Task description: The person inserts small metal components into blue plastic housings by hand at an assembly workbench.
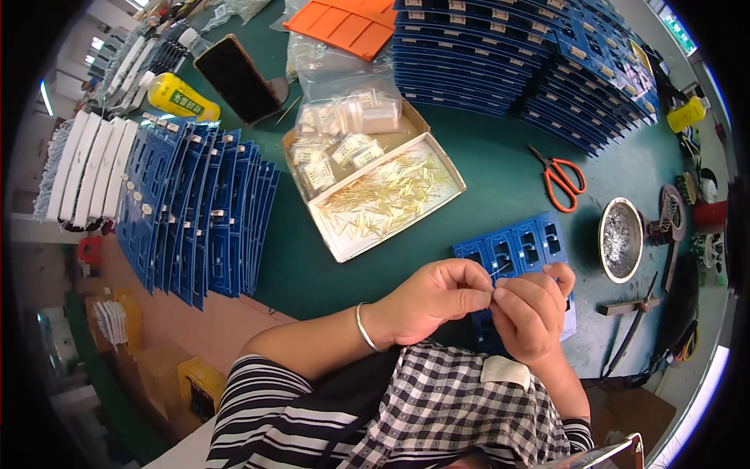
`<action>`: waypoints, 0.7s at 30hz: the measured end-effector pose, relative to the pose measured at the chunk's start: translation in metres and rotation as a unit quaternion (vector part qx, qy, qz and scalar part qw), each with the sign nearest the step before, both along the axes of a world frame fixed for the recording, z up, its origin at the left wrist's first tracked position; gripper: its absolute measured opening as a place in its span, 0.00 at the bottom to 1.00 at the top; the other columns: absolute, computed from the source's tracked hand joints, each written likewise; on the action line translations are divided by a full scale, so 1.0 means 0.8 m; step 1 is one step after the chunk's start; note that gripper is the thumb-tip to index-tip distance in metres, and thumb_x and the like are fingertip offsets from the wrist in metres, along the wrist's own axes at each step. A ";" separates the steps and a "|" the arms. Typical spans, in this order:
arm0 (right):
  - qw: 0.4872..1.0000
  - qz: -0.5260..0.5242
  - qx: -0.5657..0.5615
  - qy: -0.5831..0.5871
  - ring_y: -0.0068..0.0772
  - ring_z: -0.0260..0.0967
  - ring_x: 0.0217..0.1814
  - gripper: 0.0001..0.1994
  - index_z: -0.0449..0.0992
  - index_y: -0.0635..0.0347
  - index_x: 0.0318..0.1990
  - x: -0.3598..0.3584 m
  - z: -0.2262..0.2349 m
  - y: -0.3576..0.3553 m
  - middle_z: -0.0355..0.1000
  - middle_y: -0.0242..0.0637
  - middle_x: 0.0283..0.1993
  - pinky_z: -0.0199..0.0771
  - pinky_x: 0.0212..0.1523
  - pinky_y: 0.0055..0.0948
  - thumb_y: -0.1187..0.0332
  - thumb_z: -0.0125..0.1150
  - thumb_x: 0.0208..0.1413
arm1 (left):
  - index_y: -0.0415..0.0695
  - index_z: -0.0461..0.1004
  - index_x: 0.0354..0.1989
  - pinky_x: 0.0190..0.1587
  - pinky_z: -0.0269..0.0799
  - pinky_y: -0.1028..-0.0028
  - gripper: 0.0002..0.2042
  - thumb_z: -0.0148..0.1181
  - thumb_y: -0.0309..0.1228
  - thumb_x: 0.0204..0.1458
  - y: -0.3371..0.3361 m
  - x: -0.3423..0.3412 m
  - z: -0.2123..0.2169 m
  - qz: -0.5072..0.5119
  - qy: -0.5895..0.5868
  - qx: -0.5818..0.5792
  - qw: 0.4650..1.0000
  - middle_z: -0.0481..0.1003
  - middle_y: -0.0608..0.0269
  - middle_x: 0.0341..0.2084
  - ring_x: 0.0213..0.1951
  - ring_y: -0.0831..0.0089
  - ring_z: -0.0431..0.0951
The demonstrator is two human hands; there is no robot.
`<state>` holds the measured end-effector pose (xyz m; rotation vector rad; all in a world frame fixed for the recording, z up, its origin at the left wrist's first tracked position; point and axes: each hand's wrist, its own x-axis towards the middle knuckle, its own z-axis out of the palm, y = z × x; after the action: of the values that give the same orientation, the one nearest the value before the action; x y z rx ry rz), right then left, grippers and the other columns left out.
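Both my hands meet fingertip to fingertip over the near part of a blue circuit board panel (512,234) with black cutouts. My left hand (430,301), with a bangle at its wrist, pinches thumb against forefinger. My right hand (534,314) is closed too, its fingers curled and the thumb side turned toward the left fingertips. A thin, pale sliver shows by the fingertips, too small to name. What lies inside either pinch is hidden. Beyond them, a shallow cardboard box (341,248) holds loose thin gold-coloured pins (391,191) and several small labelled bags (319,173).
Stacks of blue boards stand at left (176,211) and far right (469,55). Orange-handled cutters (564,184), a bowl of metal bits (617,241) and a bar-shaped tool (625,307) lie at right. A phone (238,78), yellow bottle (183,97) and orange tray (340,25) sit farther back.
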<state>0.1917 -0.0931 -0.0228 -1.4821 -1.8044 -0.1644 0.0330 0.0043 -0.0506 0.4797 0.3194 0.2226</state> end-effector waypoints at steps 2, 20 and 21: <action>0.999 0.013 0.002 -0.031 0.25 0.70 0.31 0.15 0.77 0.53 0.39 0.001 0.001 0.002 0.75 0.28 0.38 0.59 0.50 0.40 0.72 0.68 0.39 | 0.43 0.75 0.38 0.30 0.63 0.86 0.04 0.61 0.27 0.56 -0.002 -0.001 -0.004 0.005 0.013 0.002 1.000 0.72 0.74 0.29 0.28 0.88 0.67; 0.975 -0.114 0.022 0.187 0.32 0.65 0.33 0.05 0.67 0.62 0.32 0.045 -0.012 -0.025 0.69 0.40 0.31 0.60 0.48 0.39 0.81 0.50 0.49 | 0.39 0.76 0.50 0.37 0.68 0.72 0.14 0.58 0.23 0.54 0.064 -0.044 0.052 0.114 0.169 0.622 0.756 0.73 0.64 0.33 0.33 0.73 0.72; 0.975 -0.119 0.021 0.187 0.32 0.65 0.33 0.05 0.67 0.62 0.32 0.052 -0.017 -0.031 0.69 0.40 0.31 0.60 0.48 0.39 0.81 0.50 0.49 | 0.41 0.77 0.49 0.37 0.68 0.71 0.15 0.59 0.23 0.51 0.080 -0.051 0.052 0.158 0.263 0.742 0.597 0.73 0.62 0.33 0.33 0.69 0.72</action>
<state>0.2331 -0.1180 -0.0362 -1.5768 -1.3165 -0.0354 -0.0075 0.0680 -0.0090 2.2214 0.7824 0.7045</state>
